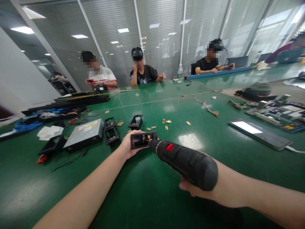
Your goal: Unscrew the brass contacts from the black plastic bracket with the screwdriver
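My left hand grips a black rectangular plastic housing and holds it up a little in front of me. Small brass pieces show inside the housing's opening. In my right hand is a black cordless power screwdriver with a red switch on top; its body hides most of the fingers. The screwdriver's nose points left into the housing, near the brass pieces, and the bit's exact contact is too small to make out. Just beyond lie several small brass plates and another black housing on the green table.
On the left, a silver disc drive lies among more black housings, a white tissue and cables. At right are a phone with a cable and circuit boards. Several people sit across the table, near a water bottle.
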Available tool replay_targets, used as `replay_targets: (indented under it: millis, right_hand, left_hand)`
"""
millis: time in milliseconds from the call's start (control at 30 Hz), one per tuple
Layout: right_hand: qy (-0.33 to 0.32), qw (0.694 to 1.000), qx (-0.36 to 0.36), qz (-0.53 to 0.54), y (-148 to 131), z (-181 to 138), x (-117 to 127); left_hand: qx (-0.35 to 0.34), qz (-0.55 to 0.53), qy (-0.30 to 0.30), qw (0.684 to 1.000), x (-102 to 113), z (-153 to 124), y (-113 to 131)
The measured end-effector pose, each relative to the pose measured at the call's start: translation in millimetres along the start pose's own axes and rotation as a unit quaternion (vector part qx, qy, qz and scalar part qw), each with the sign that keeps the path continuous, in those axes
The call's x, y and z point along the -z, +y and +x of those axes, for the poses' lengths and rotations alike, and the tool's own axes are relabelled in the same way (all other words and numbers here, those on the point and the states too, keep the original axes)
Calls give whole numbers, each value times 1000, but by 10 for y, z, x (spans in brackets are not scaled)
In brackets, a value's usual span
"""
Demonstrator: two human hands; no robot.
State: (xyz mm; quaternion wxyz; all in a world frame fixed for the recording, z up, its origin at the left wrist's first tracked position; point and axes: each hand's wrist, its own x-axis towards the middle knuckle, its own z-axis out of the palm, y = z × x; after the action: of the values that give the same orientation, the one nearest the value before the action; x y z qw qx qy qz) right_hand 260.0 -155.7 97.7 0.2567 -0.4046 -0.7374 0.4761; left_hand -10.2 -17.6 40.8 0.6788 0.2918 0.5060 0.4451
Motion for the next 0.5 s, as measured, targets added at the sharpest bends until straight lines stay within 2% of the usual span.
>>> replay_targets:
  millis: [100, 233, 500]
  right_hand:
    - [19, 1000, 18, -1, 50, 3, -12]
    - [-6, 1000, -13, 0, 87, -15, -6]
    - [-8, 1000, 3, 18, 47, -9, -5]
  left_hand:
    - [-1, 0, -1, 1000, -3, -5, 3]
    - [1, -5, 2, 1000, 2, -3, 0]
    - [-1, 1, -10, 1000, 9, 14, -10]
